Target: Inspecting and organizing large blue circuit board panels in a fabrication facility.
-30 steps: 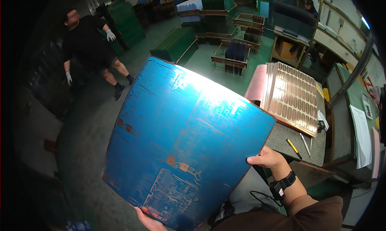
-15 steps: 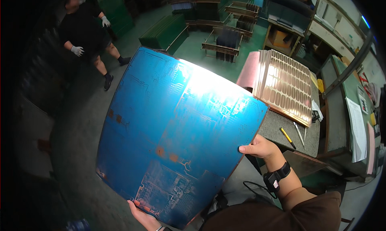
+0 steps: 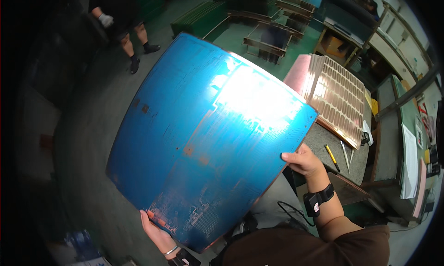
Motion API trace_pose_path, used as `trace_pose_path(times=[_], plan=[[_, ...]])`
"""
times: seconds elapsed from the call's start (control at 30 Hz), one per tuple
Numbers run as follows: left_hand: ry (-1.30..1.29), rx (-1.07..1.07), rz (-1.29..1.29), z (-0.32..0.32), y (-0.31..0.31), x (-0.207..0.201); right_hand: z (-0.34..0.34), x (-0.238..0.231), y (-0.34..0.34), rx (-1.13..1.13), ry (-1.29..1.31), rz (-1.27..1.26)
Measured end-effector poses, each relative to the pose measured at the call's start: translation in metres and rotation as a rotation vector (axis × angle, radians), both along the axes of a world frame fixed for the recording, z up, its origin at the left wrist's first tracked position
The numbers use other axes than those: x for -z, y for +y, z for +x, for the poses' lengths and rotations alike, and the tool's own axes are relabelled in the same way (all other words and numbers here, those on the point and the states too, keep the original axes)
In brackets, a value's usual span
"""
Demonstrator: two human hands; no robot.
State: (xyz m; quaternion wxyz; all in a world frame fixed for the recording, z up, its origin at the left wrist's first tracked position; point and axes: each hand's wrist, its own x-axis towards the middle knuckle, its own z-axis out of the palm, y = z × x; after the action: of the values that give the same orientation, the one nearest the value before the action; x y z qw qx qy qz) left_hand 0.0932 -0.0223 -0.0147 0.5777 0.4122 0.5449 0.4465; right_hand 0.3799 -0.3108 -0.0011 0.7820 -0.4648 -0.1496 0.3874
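Observation:
A large blue-coated circuit board panel [image 3: 185, 122] with copper traces is held up tilted in front of me. Strong glare whitens its upper right part. My left hand [image 3: 156, 233] grips the lower left edge, its thumb or a finger showing at the rim and the rest behind the board. On the right edge, my right hand [image 3: 303, 160] pinches the panel with the thumb on its face and the other fingers mostly hidden behind. Black straps with small devices sit on both wrists.
At right, a stack of copper panels [image 3: 340, 99] with oblong patterns rests on a grey-topped table [image 3: 319, 141]. A yellow pen [image 3: 332, 157] and a thin white tool [image 3: 345, 156] lie there. Farther back stand metal racks [image 3: 268, 41] and green panels [image 3: 199, 18]. A gloved person [image 3: 118, 11] stands far left.
The panel has tilted slightly and the glare on it has spread. My left hand shows more of its wrist. The view has shifted, and the other person appears higher in it.

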Motion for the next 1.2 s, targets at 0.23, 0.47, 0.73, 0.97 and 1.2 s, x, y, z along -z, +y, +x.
trace_pose_path(times=[0.23,0.47,0.73,0.97,1.2], plan=[[-0.275,0.174,-0.067,0.01,-0.001,-0.003,0.008,0.003,0.011,0.168,0.132,0.232],[-0.333,0.292,-0.129,0.016,0.001,-0.004,0.023,0.007,0.01,0.212,0.101,0.253],[-0.351,0.366,-0.123,0.02,0.003,-0.001,0.038,0.021,0.003,0.199,0.086,0.352],[-0.361,0.363,0.019,0.036,-0.002,-0.016,0.05,0.031,-0.003,0.209,0.162,0.401],[-0.379,0.399,0.064,0.034,0.003,-0.017,0.051,0.031,-0.006,0.178,0.154,0.4]])
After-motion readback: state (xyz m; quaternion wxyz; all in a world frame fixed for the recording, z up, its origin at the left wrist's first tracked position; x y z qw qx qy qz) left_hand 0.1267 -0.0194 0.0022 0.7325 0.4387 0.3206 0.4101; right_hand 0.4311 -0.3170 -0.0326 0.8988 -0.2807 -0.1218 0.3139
